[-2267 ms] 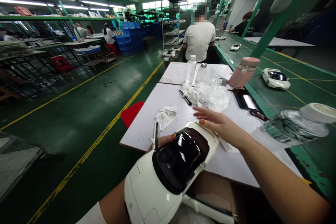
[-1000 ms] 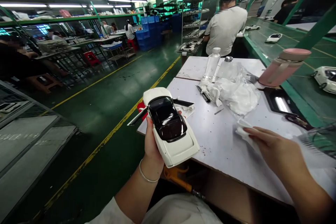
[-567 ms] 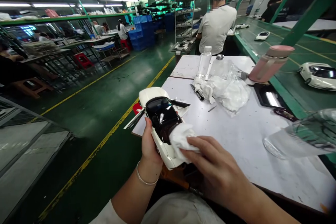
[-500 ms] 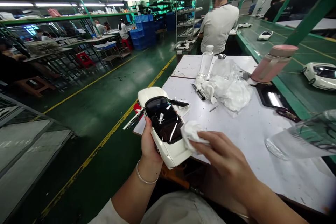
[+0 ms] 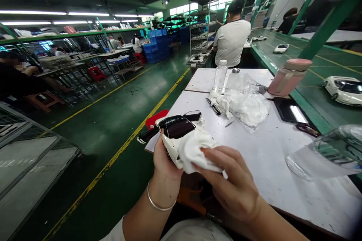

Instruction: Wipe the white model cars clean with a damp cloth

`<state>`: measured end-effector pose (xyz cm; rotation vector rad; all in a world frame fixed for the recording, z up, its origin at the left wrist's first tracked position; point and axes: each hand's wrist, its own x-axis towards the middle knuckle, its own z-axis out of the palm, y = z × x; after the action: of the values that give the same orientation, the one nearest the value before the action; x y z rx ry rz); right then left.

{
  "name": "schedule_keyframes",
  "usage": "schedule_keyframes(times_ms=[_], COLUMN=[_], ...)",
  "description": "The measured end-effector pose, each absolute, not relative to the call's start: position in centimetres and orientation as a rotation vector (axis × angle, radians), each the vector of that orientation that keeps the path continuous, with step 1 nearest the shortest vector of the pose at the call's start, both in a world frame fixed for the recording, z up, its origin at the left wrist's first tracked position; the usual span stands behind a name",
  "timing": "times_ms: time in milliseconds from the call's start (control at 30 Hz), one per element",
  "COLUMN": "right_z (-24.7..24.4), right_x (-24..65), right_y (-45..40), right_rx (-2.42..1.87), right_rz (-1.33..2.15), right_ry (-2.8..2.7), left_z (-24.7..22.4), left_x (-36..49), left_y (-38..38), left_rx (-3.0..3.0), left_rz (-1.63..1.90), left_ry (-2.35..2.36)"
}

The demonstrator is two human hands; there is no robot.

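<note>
A white model car [image 5: 169, 144] with a dark roof and both doors swung out rests in my left hand [image 5: 166, 158], which grips it from below and along its side. My right hand [image 5: 232, 180] is closed on a crumpled white cloth [image 5: 195, 150]. The cloth presses against the near end of the car and covers much of it. Part of my left hand's fingers is hidden under the car. Both hands are over the near left edge of the white table [image 5: 271, 165].
A clear bottle [image 5: 220, 77], a crumpled plastic bag [image 5: 253, 109] and a pink flask [image 5: 290, 77] stand or lie farther back. At right are a big clear container [image 5: 325, 154] and a dark tablet-like panel [image 5: 291, 111]. Another model car [image 5: 343, 90] sits on the green line. A co-worker [image 5: 232, 37] faces away.
The car has tipped, so its far end is lower and less of it shows. My right hand has moved left with the cloth, which now covers the near end.
</note>
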<state>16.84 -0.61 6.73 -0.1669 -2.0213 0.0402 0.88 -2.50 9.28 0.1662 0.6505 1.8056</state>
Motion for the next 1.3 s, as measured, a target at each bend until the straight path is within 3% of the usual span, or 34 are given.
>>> schedule_keyframes(times_ms=[433, 900, 1100, 1300], right_z=[7.6, 2.1, 7.7, 10.0], right_x=[16.4, 26.2, 22.5, 18.2], right_y=[-1.7, 8.7, 3.9, 2.1], right_rx=[-0.299, -1.068, -0.746, -0.255], right_rz=[0.126, -0.249, 0.383, 0.489], right_ry=[-2.007, -2.245, -1.957, -1.944], left_z=[8.7, 9.5, 9.7, 10.0], left_x=[0.5, 0.0, 1.0, 1.8], left_y=[-1.8, -3.3, -3.0, -3.1], left_rx=[0.021, 0.110, 0.025, -0.016], left_rz=[1.892, 1.812, 1.813, 1.619], left_ry=[0.557, 0.499, 0.593, 0.731])
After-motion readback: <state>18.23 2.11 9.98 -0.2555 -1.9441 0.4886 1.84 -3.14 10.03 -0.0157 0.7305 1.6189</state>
